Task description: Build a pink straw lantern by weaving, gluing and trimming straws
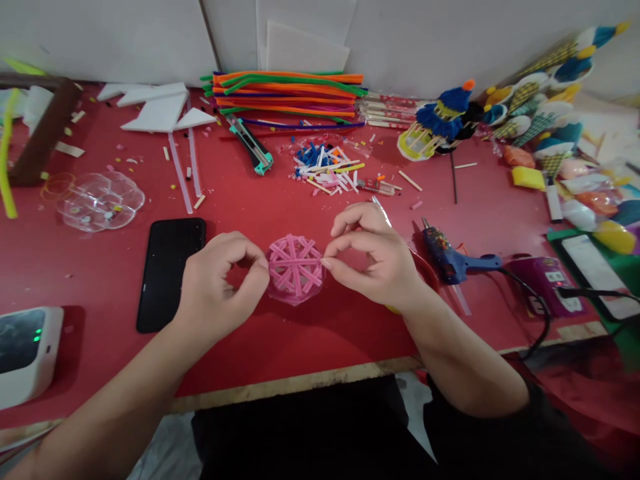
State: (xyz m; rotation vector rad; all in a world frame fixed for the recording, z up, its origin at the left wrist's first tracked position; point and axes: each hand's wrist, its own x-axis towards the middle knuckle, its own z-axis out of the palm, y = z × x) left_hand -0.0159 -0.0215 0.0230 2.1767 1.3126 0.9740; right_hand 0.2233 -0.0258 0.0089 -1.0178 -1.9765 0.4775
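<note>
Two bare hands, one black rectangular phone (167, 277), one blue glue gun (447, 252), one black-and-teal cutter (254, 148) and two pale lilac translucent strips (181, 175) are at or on the red tabletop (245, 360). One clear plastic scalloped tray (131, 195) holds a few tiny bits, one of them yellow (117, 208). Between the hands, near the table's front edge, is one round pink lattice of narrow strips (296, 263); its strips cross at the middle like spokes, and a clear pinkish rim shows beneath. The left hand (223, 280) pinches its left edge between thumb and forefinger; the right hand (373, 257) pinches its right edge likewise, other fingers curled.
</note>
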